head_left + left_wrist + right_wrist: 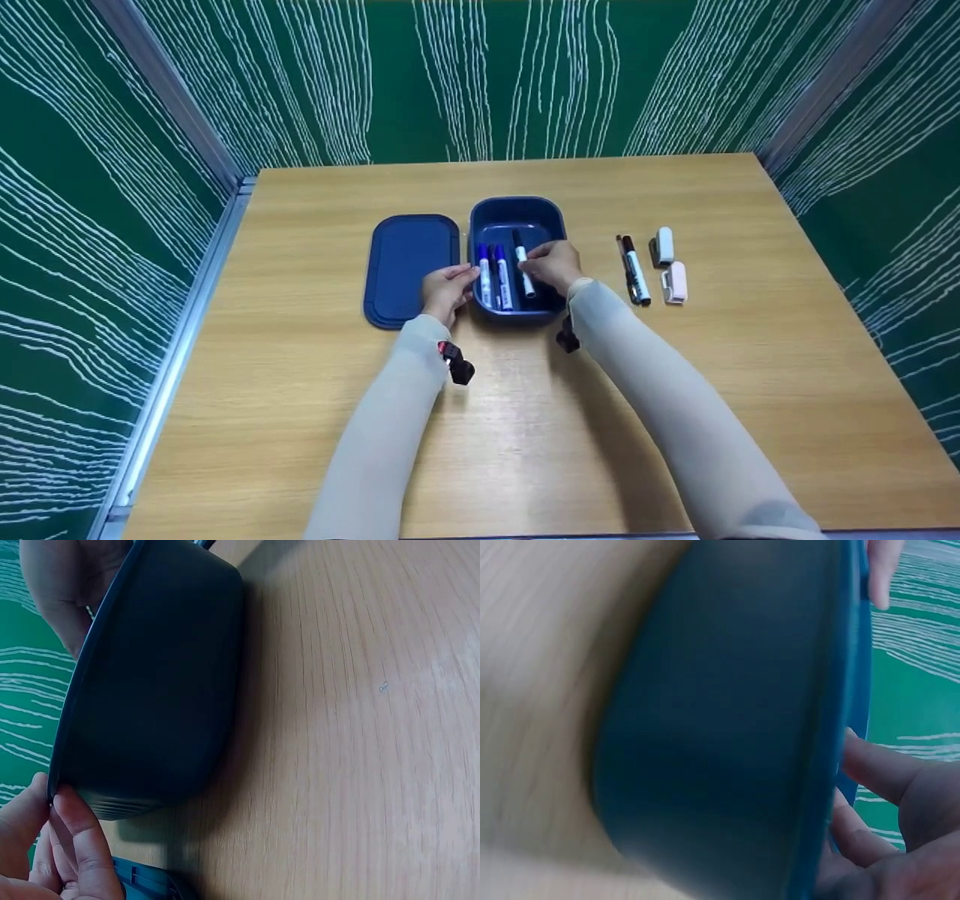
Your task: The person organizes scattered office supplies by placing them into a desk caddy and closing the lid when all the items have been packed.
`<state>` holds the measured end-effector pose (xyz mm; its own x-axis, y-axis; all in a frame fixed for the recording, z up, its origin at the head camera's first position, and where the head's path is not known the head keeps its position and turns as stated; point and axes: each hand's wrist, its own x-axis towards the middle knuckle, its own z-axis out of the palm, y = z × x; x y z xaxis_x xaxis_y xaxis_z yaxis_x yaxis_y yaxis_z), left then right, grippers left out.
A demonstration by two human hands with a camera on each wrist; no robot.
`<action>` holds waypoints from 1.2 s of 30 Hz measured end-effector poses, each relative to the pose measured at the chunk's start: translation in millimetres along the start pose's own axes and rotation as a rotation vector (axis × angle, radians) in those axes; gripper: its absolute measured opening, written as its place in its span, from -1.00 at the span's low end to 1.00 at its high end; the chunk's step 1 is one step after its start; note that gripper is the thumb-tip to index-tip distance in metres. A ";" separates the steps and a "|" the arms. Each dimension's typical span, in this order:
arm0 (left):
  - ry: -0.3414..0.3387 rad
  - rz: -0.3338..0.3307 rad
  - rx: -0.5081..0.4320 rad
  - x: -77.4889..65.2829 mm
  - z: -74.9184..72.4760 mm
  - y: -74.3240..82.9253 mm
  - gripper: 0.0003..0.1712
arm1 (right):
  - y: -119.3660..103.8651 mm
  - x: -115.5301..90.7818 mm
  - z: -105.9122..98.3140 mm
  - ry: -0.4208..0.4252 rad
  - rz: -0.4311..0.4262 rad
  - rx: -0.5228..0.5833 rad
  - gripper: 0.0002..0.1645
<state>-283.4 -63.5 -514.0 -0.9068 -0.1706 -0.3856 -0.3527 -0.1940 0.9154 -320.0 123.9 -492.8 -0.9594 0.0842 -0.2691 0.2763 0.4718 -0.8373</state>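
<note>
A dark blue box (517,311) stands without its lid on the table. My left hand (448,291) pinches its left rim between thumb and fingers; the left wrist view shows this hand (64,840) at the rim. Inside the box lie two white markers with blue caps, one at the left wall (485,281) and one beside it (504,285). A dark pen (493,259) shows between them. Reaching over the right rim, my right hand (556,265) pinches a white marker with a black cap (523,262). In the right wrist view the box wall hides its fingertips.
The blue lid (409,262) lies left of the box. To the right are a slim dark pen (625,262), another black-capped marker (637,271), a small white rounded object (664,245) and a pale pink one (675,283). Green, white-streaked panels (525,82) enclose the table.
</note>
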 end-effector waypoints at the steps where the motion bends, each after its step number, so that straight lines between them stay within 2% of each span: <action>1: -0.001 0.000 0.000 0.0 0.1 0.0 -0.64 | 0.5 -0.1 1.6 0.004 -0.006 -0.014 -0.73; 7: -0.006 0.001 0.000 1.1 0.4 -1.3 -0.64 | 5.4 -0.3 10.7 0.007 -0.007 -0.095 -0.72; 14: 0.000 0.009 -0.003 -0.4 0.6 -2.8 -0.64 | 12.8 0.3 18.4 -0.009 0.012 -0.084 -0.68; 19: -0.001 0.008 0.004 -1.0 0.2 -3.3 -0.64 | 17.8 1.9 22.9 0.013 0.033 -0.133 -0.69; 29: 0.013 0.001 0.001 -1.2 0.3 -2.1 -0.65 | 16.4 -2.4 28.5 0.051 -0.043 -0.192 -0.72; 36: 0.012 0.013 0.004 0.2 0.4 -0.8 -0.65 | 13.5 -1.9 27.0 0.026 -0.045 -0.212 -0.73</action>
<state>-283.4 -62.9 -514.8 -0.9087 -0.1843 -0.3746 -0.3415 -0.1879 0.9209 -312.9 106.4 -516.4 -0.9724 0.0801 -0.2189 0.2175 0.6497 -0.7284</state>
